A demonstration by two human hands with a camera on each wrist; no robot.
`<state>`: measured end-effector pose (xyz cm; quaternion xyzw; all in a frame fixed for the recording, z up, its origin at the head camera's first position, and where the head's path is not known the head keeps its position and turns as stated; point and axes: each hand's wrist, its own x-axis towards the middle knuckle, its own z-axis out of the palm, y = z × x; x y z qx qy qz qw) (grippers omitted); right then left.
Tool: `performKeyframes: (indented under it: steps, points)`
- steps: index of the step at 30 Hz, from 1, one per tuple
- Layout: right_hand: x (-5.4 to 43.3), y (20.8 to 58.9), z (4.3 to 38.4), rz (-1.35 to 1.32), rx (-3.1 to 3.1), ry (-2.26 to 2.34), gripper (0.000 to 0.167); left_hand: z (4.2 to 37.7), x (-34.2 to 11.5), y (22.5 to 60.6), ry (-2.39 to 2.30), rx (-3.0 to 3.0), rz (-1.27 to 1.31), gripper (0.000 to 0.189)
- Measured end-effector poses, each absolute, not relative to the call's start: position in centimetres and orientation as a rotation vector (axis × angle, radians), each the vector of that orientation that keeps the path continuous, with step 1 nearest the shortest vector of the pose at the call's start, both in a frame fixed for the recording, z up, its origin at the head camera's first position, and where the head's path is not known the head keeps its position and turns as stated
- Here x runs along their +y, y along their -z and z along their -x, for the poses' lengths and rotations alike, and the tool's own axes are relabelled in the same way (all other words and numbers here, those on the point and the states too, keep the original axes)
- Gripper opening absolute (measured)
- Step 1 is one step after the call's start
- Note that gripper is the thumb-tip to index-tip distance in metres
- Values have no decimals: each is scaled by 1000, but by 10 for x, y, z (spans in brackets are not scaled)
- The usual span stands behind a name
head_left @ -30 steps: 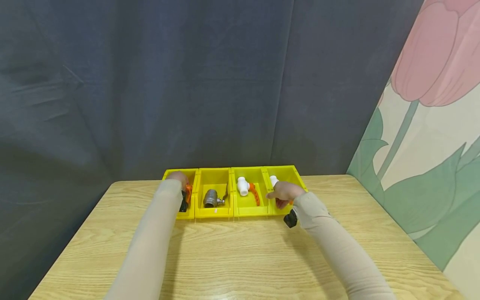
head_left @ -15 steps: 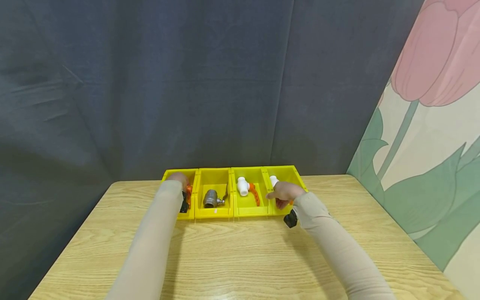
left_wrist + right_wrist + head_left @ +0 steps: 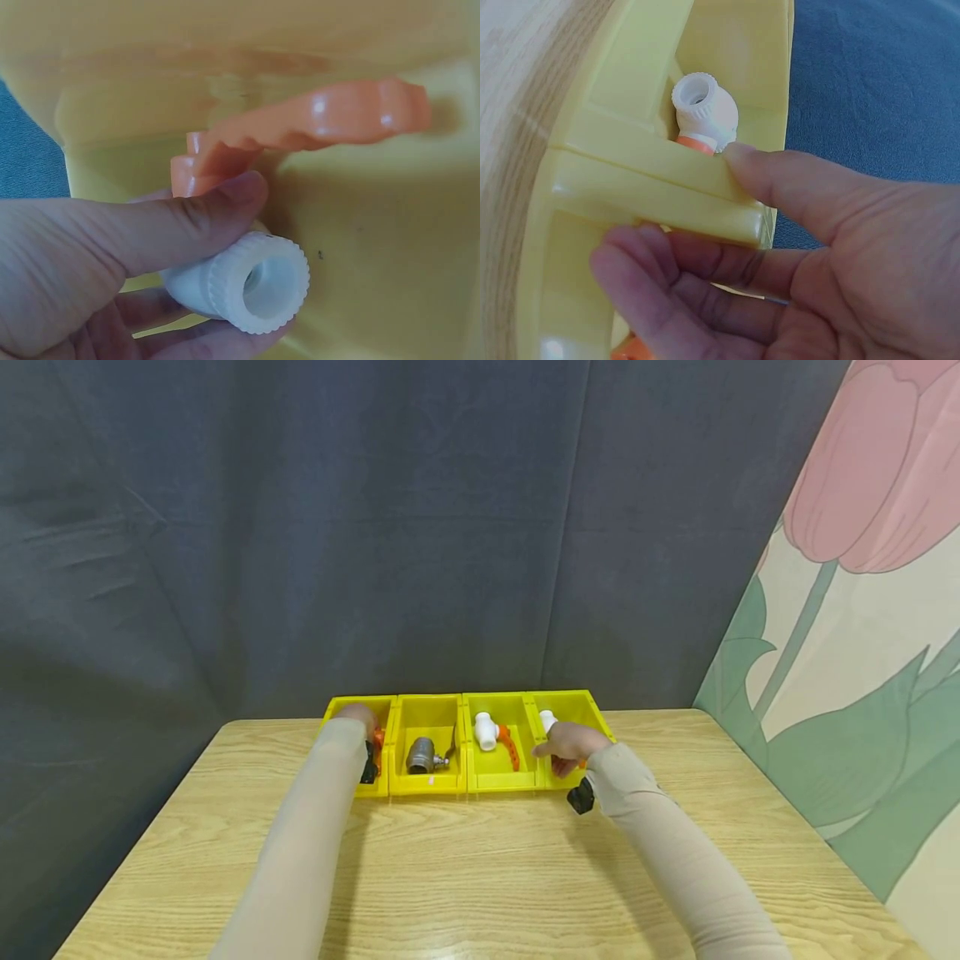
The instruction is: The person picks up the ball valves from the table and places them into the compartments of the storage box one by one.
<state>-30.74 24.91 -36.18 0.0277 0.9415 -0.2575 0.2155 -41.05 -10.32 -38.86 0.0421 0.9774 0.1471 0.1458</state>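
In the leftmost yellow bin [image 3: 378, 791], my left hand [image 3: 356, 713] holds a white plastic ball valve [image 3: 196, 285] with a wavy orange handle [image 3: 330, 116]. Its thumb lies over the valve body and its fingers are curled underneath; the valve's round open end faces outward. My right hand [image 3: 573, 743] grips the wall [image 3: 667, 184] between the two right-hand bins, thumb on one side and curled fingers on the other. Past that thumb, a second white ball valve [image 3: 712, 112] lies in the third bin. Another white valve [image 3: 547, 719] in the rightmost bin is partly hidden by my right hand.
A grey metal ball valve [image 3: 422, 757] with a lever lies in the second bin [image 3: 427, 787]. The bins stand in a row at the back of the wooden table [image 3: 465, 877], before a dark curtain [image 3: 405, 527]. A tulip-patterned wall [image 3: 847, 693] borders the right side.
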Motion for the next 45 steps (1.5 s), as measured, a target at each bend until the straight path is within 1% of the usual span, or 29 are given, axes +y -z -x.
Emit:
performKeyframes:
  steps: [11,23,34,39,45]
  points:
    - [247,361,309,-77,2624,703,31,409,-102,389,-537,2809,-14,10]
    - [248,361,308,-57,2628,701,31,411,-99,390,-513,2820,49,2]
    - [248,362,309,-72,2630,680,31,408,-100,389,-507,2817,10,9]
    - [247,362,308,-86,2628,682,31,410,-101,390,-453,2818,-30,5]
    - [248,362,309,-95,2619,692,31,415,-103,388,-367,2789,-104,8]
